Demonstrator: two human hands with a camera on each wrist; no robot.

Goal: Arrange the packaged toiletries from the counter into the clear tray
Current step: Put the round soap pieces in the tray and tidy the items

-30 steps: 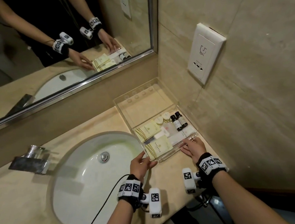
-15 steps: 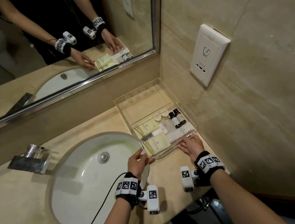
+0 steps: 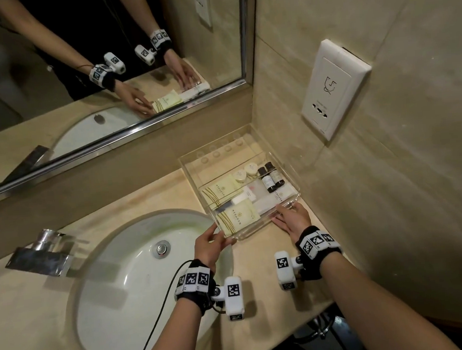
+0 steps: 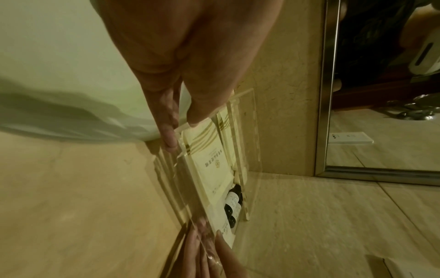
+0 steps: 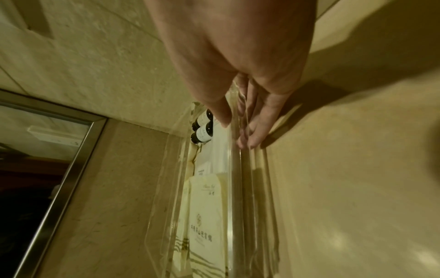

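The clear tray sits on the counter in the corner by the right wall. It holds two cream packets, white packets, two dark bottles and small round tubs. My left hand pinches the tray's near-left corner, thumb on top in the left wrist view. My right hand grips the near-right corner; in the right wrist view its thumb is inside the wall and its fingers outside. The tray's near wall runs in front of a cream packet.
A white sink basin lies left of the tray, with a chrome faucet behind it. The mirror spans the back wall. A white wall socket is mounted on the right wall above the tray. The counter's front edge is under my wrists.
Both hands and the tray have shifted a little away from me, toward the back corner. Their grip on the near corners is unchanged.
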